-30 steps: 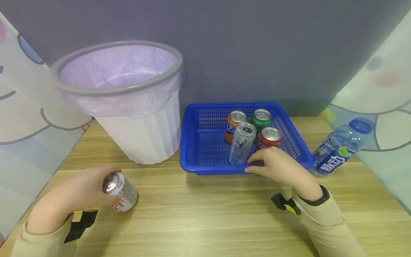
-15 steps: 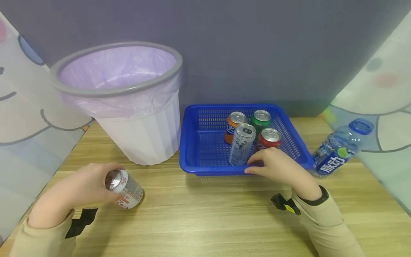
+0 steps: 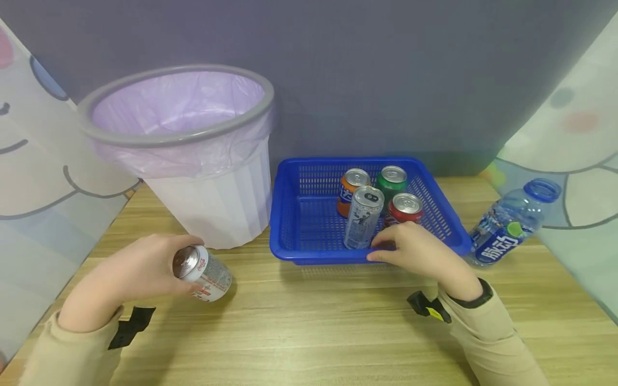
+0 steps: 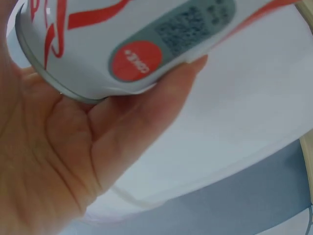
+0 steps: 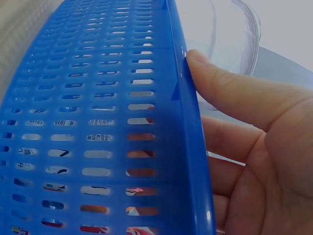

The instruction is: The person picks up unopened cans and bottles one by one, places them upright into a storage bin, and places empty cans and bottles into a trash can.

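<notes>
My left hand (image 3: pixel 140 271) grips a white and red Coca-Cola can (image 3: pixel 212 277), tilted with its top toward the palm, low over the table in front of the bin. In the left wrist view the can (image 4: pixel 137 54) shows a round red Coke mark and a dent by a finger. My right hand (image 3: pixel 417 251) pinches the front rim of a blue plastic basket (image 3: pixel 318 255), thumb outside and fingers over the inner side. Inside the basket stand an orange can (image 3: pixel 346 195), a green can (image 3: pixel 392 179), a silver can (image 3: pixel 362 222) and a red can (image 3: pixel 404 206), partly hidden by my hand.
A white bin (image 3: pixel 232 209) with a grey rim and purple liner stands at back left, beside the basket. An uncapped blue plastic bottle (image 3: pixel 512 225) leans right of the basket. A dark panel (image 3: pixel 362 80) rises behind the wooden table (image 3: pixel 299 332).
My left hand has moved right and slightly away from me with the Coca-Cola can, toward the front of the bin. The right hand and basket stay in place.
</notes>
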Tool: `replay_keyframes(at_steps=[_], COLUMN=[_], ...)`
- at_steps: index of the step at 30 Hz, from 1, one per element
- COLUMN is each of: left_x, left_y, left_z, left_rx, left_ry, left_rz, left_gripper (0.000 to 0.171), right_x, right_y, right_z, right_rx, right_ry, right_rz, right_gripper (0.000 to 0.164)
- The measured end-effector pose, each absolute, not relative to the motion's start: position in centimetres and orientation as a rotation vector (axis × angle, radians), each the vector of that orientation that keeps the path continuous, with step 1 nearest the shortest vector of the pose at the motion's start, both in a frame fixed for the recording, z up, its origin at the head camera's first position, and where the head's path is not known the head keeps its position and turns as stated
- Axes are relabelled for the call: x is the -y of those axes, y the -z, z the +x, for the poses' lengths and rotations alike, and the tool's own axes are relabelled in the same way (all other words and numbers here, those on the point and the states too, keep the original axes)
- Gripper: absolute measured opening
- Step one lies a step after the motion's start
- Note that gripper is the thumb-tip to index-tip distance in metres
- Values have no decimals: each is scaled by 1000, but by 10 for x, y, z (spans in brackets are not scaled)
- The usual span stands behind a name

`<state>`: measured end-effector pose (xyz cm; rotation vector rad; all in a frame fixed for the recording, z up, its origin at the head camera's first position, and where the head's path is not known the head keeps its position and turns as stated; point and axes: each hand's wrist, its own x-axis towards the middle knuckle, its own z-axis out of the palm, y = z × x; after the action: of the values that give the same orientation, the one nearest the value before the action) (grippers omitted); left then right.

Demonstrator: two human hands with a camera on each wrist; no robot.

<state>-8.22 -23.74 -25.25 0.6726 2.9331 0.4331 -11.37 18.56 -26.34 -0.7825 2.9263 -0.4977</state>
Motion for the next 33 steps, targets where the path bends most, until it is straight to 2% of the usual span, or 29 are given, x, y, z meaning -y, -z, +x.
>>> replay_keyframes(at_steps=[17, 23, 33], left_x=[212, 205, 180], left_y=[229, 216, 191], left_z=[-85, -84, -95], left_rx=[-3167, -3243, -3177], left_ry=[-529, -573, -608], left_rz=[928, 956, 1006], left_gripper=[49, 48, 36], right_x=[-186, -186, -187], right_y=[263, 265, 264], right_z=[-114, -116, -117], right_rx=[-2925, -2910, -2891], right_ry=[554, 533, 524], right_rz=[-830, -761, -728], right_gripper=[22, 20, 23])
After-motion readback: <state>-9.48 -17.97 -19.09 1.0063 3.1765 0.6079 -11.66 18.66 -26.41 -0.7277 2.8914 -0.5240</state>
